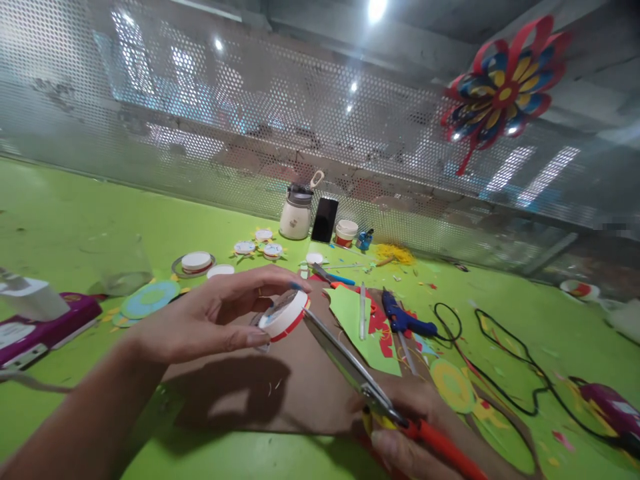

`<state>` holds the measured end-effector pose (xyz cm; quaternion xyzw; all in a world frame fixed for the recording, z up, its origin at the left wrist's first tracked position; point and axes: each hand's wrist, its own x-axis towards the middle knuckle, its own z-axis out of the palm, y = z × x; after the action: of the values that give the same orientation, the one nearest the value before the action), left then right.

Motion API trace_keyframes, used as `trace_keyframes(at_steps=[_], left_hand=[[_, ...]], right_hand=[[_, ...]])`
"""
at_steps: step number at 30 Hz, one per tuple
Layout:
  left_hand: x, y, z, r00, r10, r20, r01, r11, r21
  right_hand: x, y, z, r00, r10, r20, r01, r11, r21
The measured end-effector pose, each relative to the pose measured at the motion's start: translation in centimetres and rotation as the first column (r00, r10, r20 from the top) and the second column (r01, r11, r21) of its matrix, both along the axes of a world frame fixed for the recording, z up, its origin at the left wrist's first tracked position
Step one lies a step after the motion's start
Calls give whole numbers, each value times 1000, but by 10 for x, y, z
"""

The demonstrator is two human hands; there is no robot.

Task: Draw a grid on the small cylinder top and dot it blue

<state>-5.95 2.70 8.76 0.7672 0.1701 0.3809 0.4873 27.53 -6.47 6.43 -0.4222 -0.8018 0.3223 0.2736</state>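
Between the thumb and fingers of my left hand (215,310) is a round white paper disc piece (287,317) with a red band along its edge, held tilted above a brown board (310,373). My right hand (405,427) grips a pair of scissors (350,363) with red handles. The scissor tips meet or nearly meet the right edge of the disc piece; I cannot tell whether they touch. Light green paper (370,333) and red scraps (383,337) lie on the board's far right part.
A blue glue gun (405,320) with a black cord lies to the right. Purple power strips (75,317) sit at both sides. Small flower-like discs (245,248), a white jar (295,217), a phone (325,220) and a tub (346,233) stand farther back.
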Motion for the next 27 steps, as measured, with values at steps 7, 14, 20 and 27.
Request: trace_keyframes(at_steps=[7,14,20,27], left_hand=[[-4,1,1,996,13,-84,-8,998,58],[-3,1,-2,996,14,-87,-7,997,80],[-4,2,-3,995,23,-96,-14,996,87],[-2,1,-3,995,26,-91,-17,995,96]], right_hand=[[1,1,-4,1000,16,-14,-16,1000,0],[7,10,-13,992,120,-46,-125,986,-114],[11,1,-17,998,28,-53,-33,996,-86],[11,0,-16,998,48,-34,-51,995,-85]])
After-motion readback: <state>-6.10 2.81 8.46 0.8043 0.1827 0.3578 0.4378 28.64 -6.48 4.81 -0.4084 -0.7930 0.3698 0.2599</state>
